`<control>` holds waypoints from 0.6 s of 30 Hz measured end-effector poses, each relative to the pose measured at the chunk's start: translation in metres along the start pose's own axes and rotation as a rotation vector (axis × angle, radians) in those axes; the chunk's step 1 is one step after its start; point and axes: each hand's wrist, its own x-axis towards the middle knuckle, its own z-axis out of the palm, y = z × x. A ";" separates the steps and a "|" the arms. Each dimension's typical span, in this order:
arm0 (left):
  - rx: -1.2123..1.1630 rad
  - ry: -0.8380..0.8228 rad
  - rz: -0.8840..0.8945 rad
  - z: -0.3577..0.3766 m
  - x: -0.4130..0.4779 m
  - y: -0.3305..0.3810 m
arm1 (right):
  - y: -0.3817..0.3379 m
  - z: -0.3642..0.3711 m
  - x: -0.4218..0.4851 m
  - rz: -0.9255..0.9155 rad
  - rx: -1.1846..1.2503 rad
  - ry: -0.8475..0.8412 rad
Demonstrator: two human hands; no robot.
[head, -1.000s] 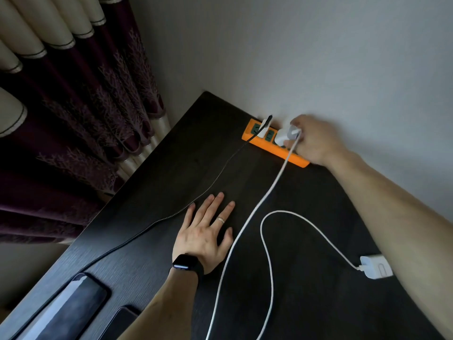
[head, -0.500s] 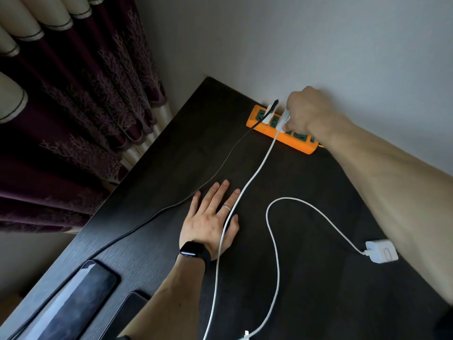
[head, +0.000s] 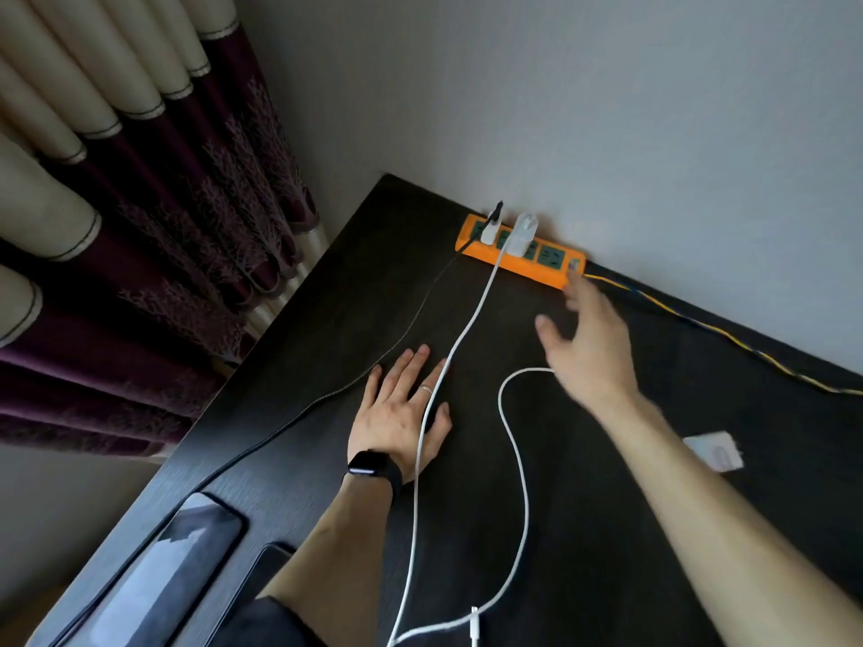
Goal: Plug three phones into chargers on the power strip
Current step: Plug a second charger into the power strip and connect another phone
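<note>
Right hand (head: pixel 590 347) is held wide, empty; left hand (head: pixel 401 413) laid flat. Loose charger (head: pixel 713 451) is judged light, rigid; best gripped by its sides.

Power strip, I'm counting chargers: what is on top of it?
A small white charger with a black cable and a taller white charger with a white cable. Their sockets are hidden.

Power strip (head: pixel 537 272) lies against the wall (head: pixel 607 109) — a phone (head: pixel 187 553) nearer, leftward.
</note>
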 end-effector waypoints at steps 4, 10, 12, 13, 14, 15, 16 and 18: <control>-0.087 0.050 -0.020 -0.010 -0.007 0.008 | -0.002 0.005 -0.159 0.070 0.228 -0.084; -0.143 -0.086 -0.181 -0.051 -0.068 -0.004 | -0.020 0.012 -0.326 0.386 0.434 -0.341; -0.221 -0.059 -0.187 -0.070 -0.113 0.001 | -0.031 0.020 -0.363 0.451 0.432 -0.447; -0.266 -0.042 -0.180 -0.078 -0.140 0.005 | -0.037 0.025 -0.376 0.469 0.418 -0.506; -0.308 -0.024 -0.170 -0.084 -0.169 0.007 | -0.043 0.029 -0.389 0.483 0.399 -0.561; -0.344 -0.008 -0.162 -0.088 -0.199 0.009 | -0.048 0.034 -0.397 0.492 0.370 -0.607; -0.373 -0.009 -0.160 -0.089 -0.231 0.009 | -0.053 0.039 -0.404 0.495 0.330 -0.644; -0.407 -0.061 -0.197 -0.085 -0.292 0.006 | -0.065 0.051 -0.414 0.478 0.209 -0.693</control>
